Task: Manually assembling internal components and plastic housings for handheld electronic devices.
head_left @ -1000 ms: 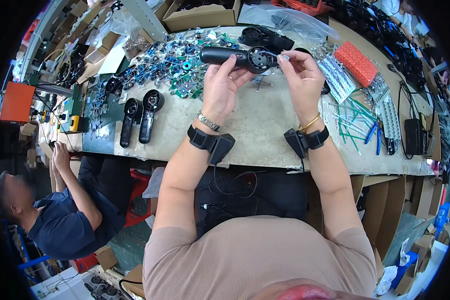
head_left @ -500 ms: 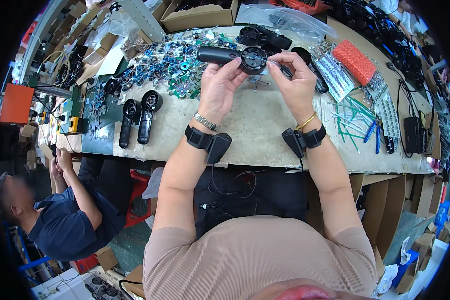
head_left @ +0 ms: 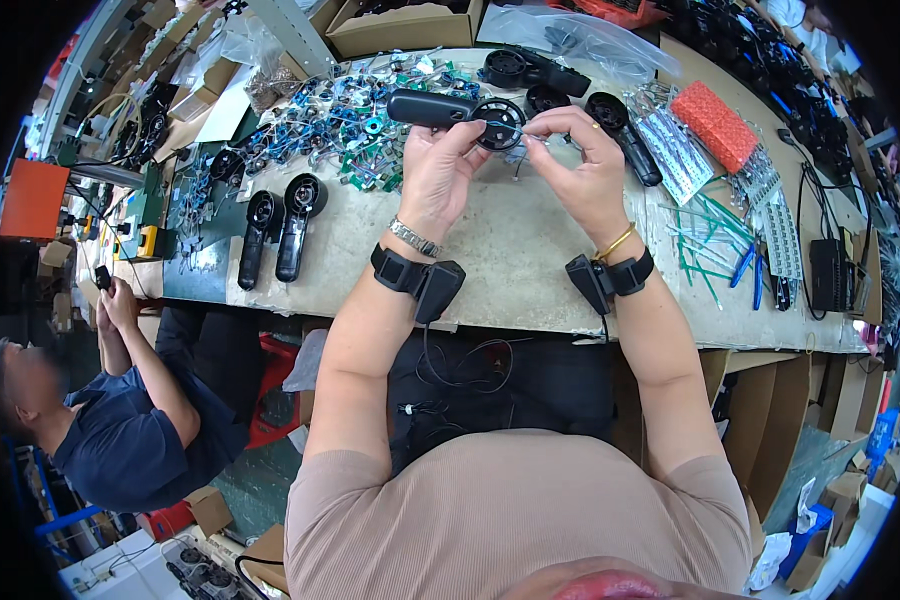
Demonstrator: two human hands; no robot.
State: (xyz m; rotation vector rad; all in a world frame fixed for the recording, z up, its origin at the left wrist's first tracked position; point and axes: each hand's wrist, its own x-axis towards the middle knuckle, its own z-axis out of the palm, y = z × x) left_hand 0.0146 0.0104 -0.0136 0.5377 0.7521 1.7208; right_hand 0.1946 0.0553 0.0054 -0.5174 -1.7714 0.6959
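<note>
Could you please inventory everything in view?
Held device: one, black, upper centre
Thin wire: at least one, light blue, at the device
Similar devices: at least five, black, two near left, others farther back
Circuit-board pile: uncountable, green and blue, left of centre
Wrapped packet: one, red, right
Thin strips: many, green and white, right
Tool: one, blue-handled, beside the strips
Open carton: one, brown, far edge
Plastic bag: one, clear, far edge
Box: one, orange, far left
Table: one, pale, centre
Other people: two, navy and white tops, lower left, upper right
Left hand: one, bare, holding the device
Right hand: one, bare, pinching the wire
</note>
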